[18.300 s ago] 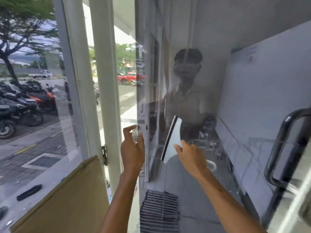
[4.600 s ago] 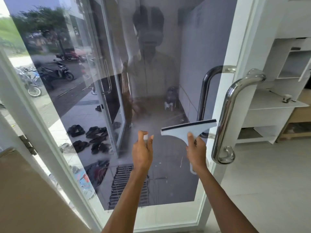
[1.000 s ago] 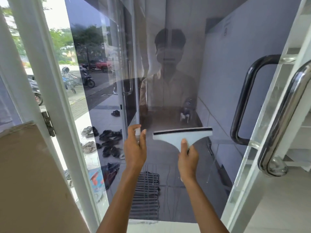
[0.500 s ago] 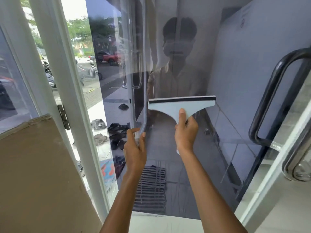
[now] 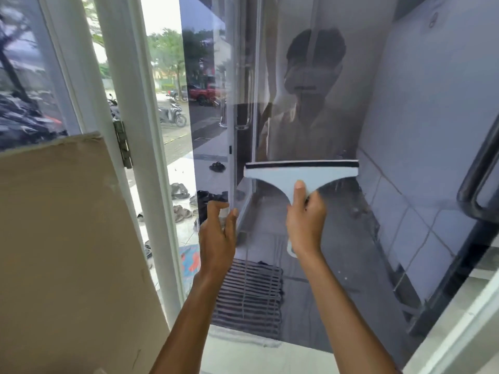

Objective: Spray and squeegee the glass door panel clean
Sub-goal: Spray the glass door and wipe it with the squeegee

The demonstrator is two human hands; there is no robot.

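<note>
A squeegee pass was judged to be in hand. The white T-shaped plastic squeegee with a black rubber blade (image 5: 301, 172) was held level at the centre of the frame, on or just before the tinted glass door panel (image 5: 405, 130); contact could not be confirmed. The grip of the right hand (image 5: 305, 225) was clamped round its handle, with the thumb laid up the neck.

The left hand (image 5: 217, 233) was raised just left of it, with its back turned to the camera. Whether its grip was apart or closed on something could not be told. No spray bottle was seen.

The next move was judged to call for the blade to be pressed flat and drawn down in a straight, overlapping stroke.

The top of the panel was cut off and the dark bar handle (image 5: 475, 174) at the right edge was cropped. Any wetness or streaks were masked by reflections.
</note>
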